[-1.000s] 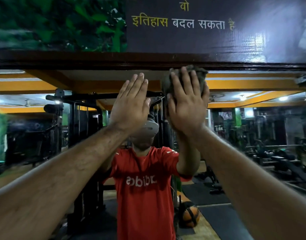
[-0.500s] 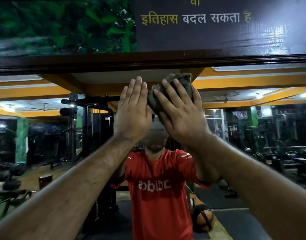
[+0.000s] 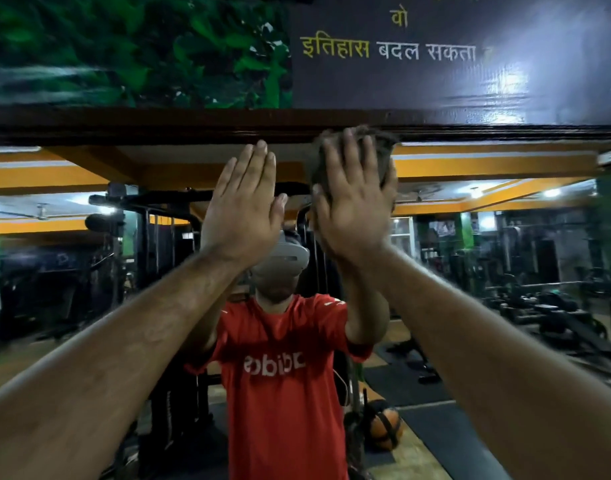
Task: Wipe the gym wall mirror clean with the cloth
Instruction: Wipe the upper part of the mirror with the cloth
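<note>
The wall mirror [image 3: 487, 258] fills the view below a dark wooden frame [image 3: 158, 124]. My right hand [image 3: 354, 206] lies flat with straight fingers on a crumpled grey cloth [image 3: 383, 143], pressing it to the glass right under the frame's top edge. My left hand [image 3: 243, 213] is flat against the mirror just to the left, fingers straight and together, holding nothing. Most of the cloth is hidden behind my right hand.
Above the frame hangs a dark banner [image 3: 435, 53] with lettering and green foliage print. The mirror reflects a person in a red shirt [image 3: 283, 386], a black weight machine [image 3: 151, 271], benches at the right and an orange ball [image 3: 383, 427] on the floor.
My right hand has pushed the cloth up and to the right, from beside the left hand to the frame's lower edge. The left hand stays flat on the glass.
</note>
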`<state>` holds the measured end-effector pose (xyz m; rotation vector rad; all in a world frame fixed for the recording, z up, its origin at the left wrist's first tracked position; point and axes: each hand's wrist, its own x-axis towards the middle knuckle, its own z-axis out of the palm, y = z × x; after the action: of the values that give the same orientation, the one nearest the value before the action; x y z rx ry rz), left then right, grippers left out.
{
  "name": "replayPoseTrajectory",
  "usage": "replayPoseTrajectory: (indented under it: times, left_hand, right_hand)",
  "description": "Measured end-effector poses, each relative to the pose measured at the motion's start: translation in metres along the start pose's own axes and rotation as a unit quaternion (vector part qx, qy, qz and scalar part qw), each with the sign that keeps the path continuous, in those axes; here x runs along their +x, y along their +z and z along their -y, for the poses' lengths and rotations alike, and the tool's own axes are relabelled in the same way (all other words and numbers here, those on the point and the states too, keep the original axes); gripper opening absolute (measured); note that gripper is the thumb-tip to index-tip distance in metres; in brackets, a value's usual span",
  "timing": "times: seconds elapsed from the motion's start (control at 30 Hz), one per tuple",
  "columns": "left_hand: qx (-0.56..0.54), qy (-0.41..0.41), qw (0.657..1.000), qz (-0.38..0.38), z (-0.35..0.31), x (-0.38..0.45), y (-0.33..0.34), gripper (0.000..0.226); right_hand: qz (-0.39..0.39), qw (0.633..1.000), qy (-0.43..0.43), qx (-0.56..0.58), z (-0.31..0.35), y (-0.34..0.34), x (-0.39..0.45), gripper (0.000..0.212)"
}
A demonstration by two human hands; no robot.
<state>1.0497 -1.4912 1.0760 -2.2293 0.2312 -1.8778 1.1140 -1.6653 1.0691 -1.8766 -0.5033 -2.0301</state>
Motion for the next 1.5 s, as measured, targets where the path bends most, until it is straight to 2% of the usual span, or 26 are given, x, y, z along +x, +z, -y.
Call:
replayPoseTrajectory:
  times: [0.07, 0.13, 0.2, 0.27, 0.33, 0.4, 0.43, 0.47, 0.57, 0.6, 0.7, 0.77, 0.87, 0.9, 0.97, 1.03, 1.07, 1.1, 1.17, 1.2, 1.27, 1.33, 1.37, 1.4, 1.5]
  left_hand:
    - [0.001, -0.002, 1.0, -0.003, 0.0, -0.002, 0.002, 0.063]
    - [-0.015, -0.001, 1.0, 0.0, -0.001, -0.002, 0.0, 0.063]
    - [-0.055, 0.018, 0.998, 0.014, 0.004, -0.002, -0.009, 0.063]
    - [-0.092, 0.037, 0.995, 0.011, 0.016, -0.005, -0.021, 0.061]
    - [-0.071, 0.045, 0.996, -0.015, 0.031, -0.01, -0.03, 0.058]
    - [-0.037, 0.032, 0.999, -0.012, 0.045, -0.016, -0.029, 0.059]
    - [-0.017, 0.033, 0.999, 0.0, 0.05, -0.018, -0.026, 0.061]
    - [0.006, 0.04, 0.999, 0.009, 0.053, -0.02, -0.021, 0.063]
    - [0.041, 0.052, 0.998, 0.0, 0.055, -0.023, -0.01, 0.064]
    - [0.04, 0.052, 0.998, -0.007, 0.055, -0.023, -0.01, 0.064]
    - [0.03, 0.055, 0.998, -0.016, 0.055, -0.022, -0.011, 0.063]
    - [0.021, 0.058, 0.998, -0.012, 0.056, -0.022, -0.011, 0.063]
    - [0.013, 0.06, 0.998, -0.009, 0.056, -0.024, -0.012, 0.064]
    - [0.007, 0.059, 0.998, -0.01, 0.056, -0.023, -0.013, 0.065]
    - [-0.026, 0.059, 0.998, -0.006, 0.056, -0.023, -0.017, 0.063]
    - [-0.071, 0.064, 0.995, 0.004, 0.06, -0.025, -0.023, 0.055]
    - [-0.078, 0.069, 0.995, 0.006, 0.064, -0.027, -0.027, 0.053]
    - [-0.068, 0.075, 0.995, 0.0, 0.068, -0.029, -0.03, 0.052]
    - [-0.024, 0.077, 0.996, -0.025, 0.077, -0.032, -0.036, 0.053]
    - [-0.011, 0.065, 0.997, -0.028, 0.082, -0.032, -0.036, 0.055]
    - [-0.003, 0.031, 0.999, -0.015, 0.087, -0.03, -0.033, 0.059]
    - [0.016, 0.024, 0.999, -0.015, 0.088, -0.032, -0.025, 0.061]
    - [0.027, 0.028, 0.999, -0.019, 0.088, -0.033, -0.021, 0.062]
    - [0.031, 0.03, 0.999, -0.022, 0.089, -0.034, -0.018, 0.062]
    - [0.029, 0.025, 0.999, -0.024, 0.089, -0.034, -0.018, 0.06]
  right_hand:
    - [0.018, 0.995, -0.097, 0.005, 0.008, 0.001, -0.009, 0.063]
    - [0.013, 0.992, -0.127, 0.005, -0.01, -0.003, -0.005, 0.061]
    - [-0.004, 1.0, -0.025, 0.002, -0.008, -0.004, 0.004, 0.062]
    - [0.016, 0.998, 0.065, 0.006, 0.02, -0.001, 0.006, 0.067]
    - [0.041, 0.999, 0.006, 0.012, 0.047, 0.001, -0.004, 0.067]
    - [0.055, 0.994, -0.094, 0.012, 0.043, -0.001, -0.01, 0.064]
    - [0.054, 0.993, -0.109, 0.009, 0.033, -0.001, -0.007, 0.063]
    - [0.039, 0.995, -0.087, 0.001, 0.026, -0.001, -0.003, 0.063]
    - [-0.001, 0.997, 0.076, -0.009, 0.047, 0.007, 0.003, 0.066]
    - [0.0, 0.997, 0.075, -0.005, 0.063, 0.01, 0.0, 0.067]
    - [0.025, 0.997, -0.073, 0.002, 0.075, 0.009, -0.018, 0.063]
    - [0.028, 0.993, -0.112, -0.01, 0.052, 0.004, -0.013, 0.062]
    - [0.002, 0.999, 0.032, -0.012, 0.06, 0.008, 0.004, 0.064]
    - [0.006, 0.999, 0.05, -0.014, 0.073, 0.011, 0.005, 0.066]
    - [0.031, 0.999, -0.018, -0.008, 0.088, 0.01, -0.003, 0.066]
    - [0.052, 0.992, -0.112, -0.014, 0.072, 0.005, -0.008, 0.063]
    - [0.048, 0.991, -0.124, -0.02, 0.06, 0.002, -0.005, 0.063]
    - [0.038, 0.994, -0.096, -0.025, 0.053, 0.0, 0.0, 0.063]
    - [0.031, 0.999, 0.026, -0.025, 0.064, 0.004, 0.008, 0.066]
    - [0.034, 0.997, 0.061, -0.023, 0.077, 0.008, 0.008, 0.067]
    - [0.053, 0.998, 0.012, -0.014, 0.096, 0.01, 0.001, 0.067]
    - [0.074, 0.993, -0.092, -0.012, 0.082, 0.005, -0.004, 0.066]
    - [0.077, 0.99, -0.117, -0.014, 0.068, 0.003, -0.002, 0.065]
    - [0.067, 0.992, -0.105, -0.016, 0.058, 0.002, 0.002, 0.065]
    - [0.029, 0.998, 0.047, -0.008, 0.07, 0.008, 0.008, 0.066]
